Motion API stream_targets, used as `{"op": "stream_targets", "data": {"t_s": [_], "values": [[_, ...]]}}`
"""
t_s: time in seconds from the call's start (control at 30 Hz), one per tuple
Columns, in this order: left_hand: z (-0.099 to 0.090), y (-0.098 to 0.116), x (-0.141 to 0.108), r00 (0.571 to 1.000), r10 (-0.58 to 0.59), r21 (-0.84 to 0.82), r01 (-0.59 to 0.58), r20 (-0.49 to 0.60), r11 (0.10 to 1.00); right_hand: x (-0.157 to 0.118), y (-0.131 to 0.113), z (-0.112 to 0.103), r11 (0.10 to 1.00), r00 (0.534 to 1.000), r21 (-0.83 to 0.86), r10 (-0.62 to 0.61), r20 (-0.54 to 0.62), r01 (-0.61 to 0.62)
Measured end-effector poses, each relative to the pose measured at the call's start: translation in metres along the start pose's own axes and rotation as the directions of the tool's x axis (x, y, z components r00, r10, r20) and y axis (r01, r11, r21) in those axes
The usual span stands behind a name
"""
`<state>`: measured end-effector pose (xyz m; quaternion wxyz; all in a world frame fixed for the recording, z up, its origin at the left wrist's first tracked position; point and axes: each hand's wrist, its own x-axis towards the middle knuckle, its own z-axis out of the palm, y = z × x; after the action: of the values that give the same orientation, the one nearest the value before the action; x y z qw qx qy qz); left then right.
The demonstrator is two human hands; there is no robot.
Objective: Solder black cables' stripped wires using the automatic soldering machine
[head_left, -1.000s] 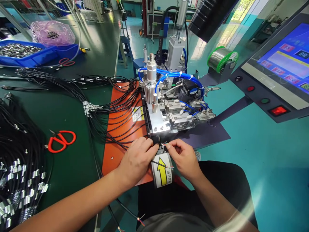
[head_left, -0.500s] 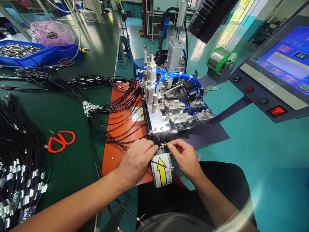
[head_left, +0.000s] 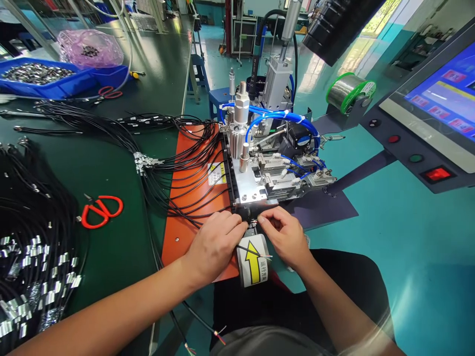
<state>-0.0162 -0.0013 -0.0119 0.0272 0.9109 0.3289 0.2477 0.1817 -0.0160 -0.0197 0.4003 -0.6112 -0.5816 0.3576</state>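
Person's L hand (head_left: 217,242) is palm-down w/ fingers bent & thumb and index tip at the front end of the soldering machine (head_left: 248,184); can't tell what's gripped there, if anything, as the hand covers it. R hand (head_left: 285,232) is pinched, thumb & index together on fine wire ends (head_left: 254,222). Those wire ends sit right at the R fingertips, in the narrow gap btwn both hands, just below the machine's front edge.

A black cable (head_left: 245,249) w/ stripped tips comes out from under the L hand, across the yellow arrow label (head_left: 254,272), tips pointing toward the R hand but apart from it. L hand & wrist are over the orange base plate (head_left: 185,231); more black cables (head_left: 193,185) run across it into the machine's L side.

Red-handled snips (head_left: 103,210) lie on the green workbench (head_left: 115,252), well L of the hands (blades pointing away from the person). Solder spool (head_left: 351,94) & touchscreen panel (head_left: 441,99) are farther off, R side.
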Motion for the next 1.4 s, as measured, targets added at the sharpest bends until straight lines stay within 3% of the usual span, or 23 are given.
{"op": "stream_targets", "data": {"t_s": [0.37,0.63,0.8,1.07,1.27,1.4], "values": [[-0.002,0.002,0.002,1.0,0.008,0.042,-0.008,0.008,0.999,0.0,-0.003,0.003,0.996,0.996,-0.024,0.09,-0.002,-0.09],[-0.004,0.003,0.003,0.999,0.007,0.07,-0.01,0.043,0.998,0.001,0.008,0.004,0.941,0.963,0.207,0.267,0.037,-0.269],[-0.009,0.005,0.006,0.998,0.0,0.076,-0.006,0.07,0.997,0.0,0.002,0.003,0.967,0.973,0.119,0.216,0.085,-0.225],[-0.019,0.009,0.007,0.985,-0.054,0.092,0.04,0.167,0.995,-0.004,-0.001,0.012,0.992,0.992,-0.025,0.126,0.018,-0.125],[-0.022,0.013,0.008,0.969,-0.129,0.158,0.096,0.212,0.983,-0.005,0.003,0.016,0.991,0.992,-0.038,0.125,0.002,-0.124],[-0.027,0.016,0.011,0.946,-0.17,0.199,0.117,0.277,0.973,-0.004,0.006,0.019,0.981,0.982,0.041,0.188,0.022,-0.189]]}}
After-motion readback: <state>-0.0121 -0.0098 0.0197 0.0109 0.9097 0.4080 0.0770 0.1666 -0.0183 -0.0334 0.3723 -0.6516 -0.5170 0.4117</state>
